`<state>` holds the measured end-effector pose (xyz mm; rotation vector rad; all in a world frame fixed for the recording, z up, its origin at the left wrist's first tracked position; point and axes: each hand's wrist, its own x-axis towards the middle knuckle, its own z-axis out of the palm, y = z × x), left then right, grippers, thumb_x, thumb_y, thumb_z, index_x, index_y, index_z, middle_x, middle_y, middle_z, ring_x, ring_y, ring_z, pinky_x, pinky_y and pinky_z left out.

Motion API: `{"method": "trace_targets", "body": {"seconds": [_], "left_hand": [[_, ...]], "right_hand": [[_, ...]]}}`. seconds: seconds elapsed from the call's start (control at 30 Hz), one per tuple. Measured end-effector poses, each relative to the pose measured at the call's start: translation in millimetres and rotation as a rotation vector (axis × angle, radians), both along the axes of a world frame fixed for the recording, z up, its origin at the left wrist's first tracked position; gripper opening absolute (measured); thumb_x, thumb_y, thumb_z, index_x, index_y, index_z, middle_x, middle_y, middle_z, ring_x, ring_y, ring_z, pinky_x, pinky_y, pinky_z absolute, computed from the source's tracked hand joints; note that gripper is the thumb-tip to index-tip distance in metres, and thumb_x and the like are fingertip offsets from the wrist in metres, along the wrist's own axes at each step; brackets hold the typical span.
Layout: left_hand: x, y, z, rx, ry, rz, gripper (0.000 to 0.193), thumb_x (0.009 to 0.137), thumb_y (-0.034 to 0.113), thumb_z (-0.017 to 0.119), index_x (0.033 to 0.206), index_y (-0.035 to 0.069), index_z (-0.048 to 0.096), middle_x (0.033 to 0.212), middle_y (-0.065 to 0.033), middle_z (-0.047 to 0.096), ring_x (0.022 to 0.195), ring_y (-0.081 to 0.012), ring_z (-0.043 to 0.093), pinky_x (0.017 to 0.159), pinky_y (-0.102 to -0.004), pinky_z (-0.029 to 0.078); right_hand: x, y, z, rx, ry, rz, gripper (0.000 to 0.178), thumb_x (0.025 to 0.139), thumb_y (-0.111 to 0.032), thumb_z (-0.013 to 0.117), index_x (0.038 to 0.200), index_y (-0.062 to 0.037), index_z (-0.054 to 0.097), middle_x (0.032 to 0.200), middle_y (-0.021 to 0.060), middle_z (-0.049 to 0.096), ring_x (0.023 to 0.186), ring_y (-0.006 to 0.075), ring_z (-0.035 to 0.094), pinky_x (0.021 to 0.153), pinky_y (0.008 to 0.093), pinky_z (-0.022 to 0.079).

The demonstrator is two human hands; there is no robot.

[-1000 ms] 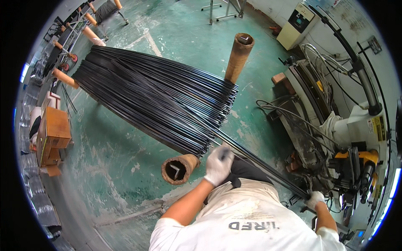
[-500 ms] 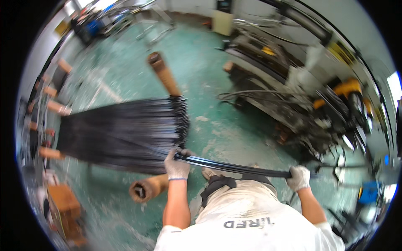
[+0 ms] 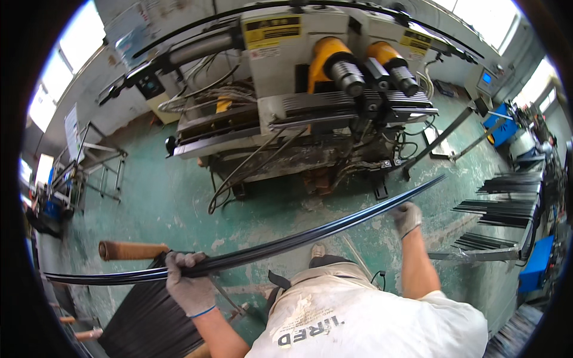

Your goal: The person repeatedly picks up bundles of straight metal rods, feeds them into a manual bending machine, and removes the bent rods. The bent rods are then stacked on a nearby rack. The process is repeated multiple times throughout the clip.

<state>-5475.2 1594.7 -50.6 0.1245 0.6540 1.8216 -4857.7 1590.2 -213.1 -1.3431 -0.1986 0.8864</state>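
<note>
A bundle of long, thin black strips stretches across in front of me, bowed, its right end higher than its left. My left hand, in a pale knit glove, is closed round the bundle left of its middle. My right hand, gloved too, is closed at the bundle toward its right end; the strips partly hide its fingertips. Below my left hand a wide stack of similar black strips lies at the lower left. A brown cardboard tube sticks out beside that stack.
A large machine with two orange-bodied motors stands ahead, a cable loop hanging from it. At right, a rack carries more black strips, near a blue box. A metal frame stands at far left.
I have turned right, so the machine is now straight ahead and the stack sits lower left. The bundle, still in both hands, has come away from the stack.
</note>
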Motion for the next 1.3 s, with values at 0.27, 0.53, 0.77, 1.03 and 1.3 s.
{"method": "trace_targets", "body": {"seconds": [0.27, 0.53, 0.77, 1.03, 1.3], "left_hand": [[121.6, 111.3, 23.6, 0.115, 0.272, -0.347, 0.020, 0.110, 0.017, 0.075, 0.125, 0.005, 0.074, 0.110, -0.0094, 0.075, 0.112, -0.0349, 0.072, 0.120, -0.0593, 0.050], [31.4, 214.0, 19.3, 0.175, 0.393, -0.251, 0.026, 0.111, 0.022, 0.072, 0.124, -0.001, 0.072, 0.114, -0.0124, 0.075, 0.115, -0.0335, 0.070, 0.119, -0.0525, 0.052], [46.3, 315.5, -61.9, 0.036, 0.212, -0.291, 0.029, 0.110, 0.025, 0.076, 0.118, -0.003, 0.075, 0.118, -0.0150, 0.077, 0.119, -0.0332, 0.072, 0.117, -0.0493, 0.055], [123.2, 417.8, -74.2, -0.083, 0.026, -0.490, 0.033, 0.111, 0.026, 0.074, 0.131, -0.001, 0.076, 0.139, -0.0199, 0.077, 0.133, -0.0388, 0.072, 0.122, -0.0574, 0.055], [194.7, 448.6, -51.0, -0.221, -0.055, -0.593, 0.043, 0.112, 0.032, 0.072, 0.144, 0.003, 0.071, 0.154, -0.0172, 0.071, 0.144, -0.0418, 0.065, 0.126, -0.0648, 0.051]], "right_hand": [[-6.8, 80.7, 57.4, 0.280, 0.612, -0.048, 0.026, 0.112, 0.000, 0.058, 0.138, 0.0027, 0.060, 0.128, 0.0198, 0.074, 0.126, 0.0397, 0.074, 0.118, 0.0599, 0.059], [94.3, 156.6, 56.5, 0.256, 0.387, -0.261, 0.021, 0.113, -0.018, 0.075, 0.123, 0.0005, 0.072, 0.110, 0.0121, 0.080, 0.100, 0.0284, 0.078, 0.091, 0.0455, 0.068], [33.4, 258.7, 89.0, 0.429, 0.351, -0.213, 0.027, 0.115, -0.024, 0.071, 0.133, -0.0033, 0.070, 0.123, 0.0083, 0.076, 0.108, 0.0282, 0.075, 0.096, 0.0505, 0.064], [15.5, 362.1, 119.8, 0.450, 0.450, -0.257, 0.039, 0.117, -0.036, 0.058, 0.139, -0.0067, 0.070, 0.125, 0.0112, 0.079, 0.111, 0.0308, 0.075, 0.102, 0.0487, 0.062], [123.5, 407.1, -3.1, 0.036, -0.418, -0.127, 0.054, 0.111, -0.050, 0.062, 0.144, -0.0085, 0.071, 0.134, 0.0184, 0.080, 0.126, 0.0296, 0.076, 0.102, 0.0423, 0.060]]}}
